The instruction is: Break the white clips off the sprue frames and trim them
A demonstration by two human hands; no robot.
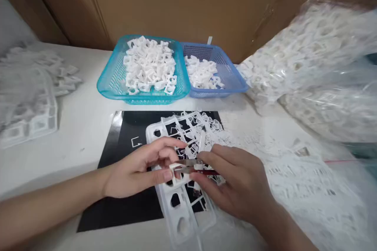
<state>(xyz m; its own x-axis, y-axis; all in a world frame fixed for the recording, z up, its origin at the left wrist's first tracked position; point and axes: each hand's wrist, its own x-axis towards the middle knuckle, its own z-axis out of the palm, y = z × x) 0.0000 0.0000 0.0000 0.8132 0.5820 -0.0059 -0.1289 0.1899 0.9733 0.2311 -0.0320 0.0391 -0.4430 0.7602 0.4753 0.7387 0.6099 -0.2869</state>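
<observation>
My left hand point(132, 168) pinches a small white plastic piece point(175, 166) between thumb and fingers. My right hand point(238, 176) is closed around red-handled nippers point(188, 161), whose metal jaws reach the white piece and look slightly apart. Under both hands lie white moulded plastic frames point(168, 211) with rows of holes, partly covered by the fingers. Near the right fingers, a slim white tool with a dark tip point(202, 141) rests among thin white offcuts point(216, 125). A black mat point(126, 192) is beneath it all.
Behind the mat stand a teal basket point(110, 82) heaped with small white parts and a blue basket point(231, 74) holding fewer. Clear bags of parts point(309, 55) bulge at right. More frames and parts point(32, 98) are piled left. Scraps point(318, 188) spread across the right side.
</observation>
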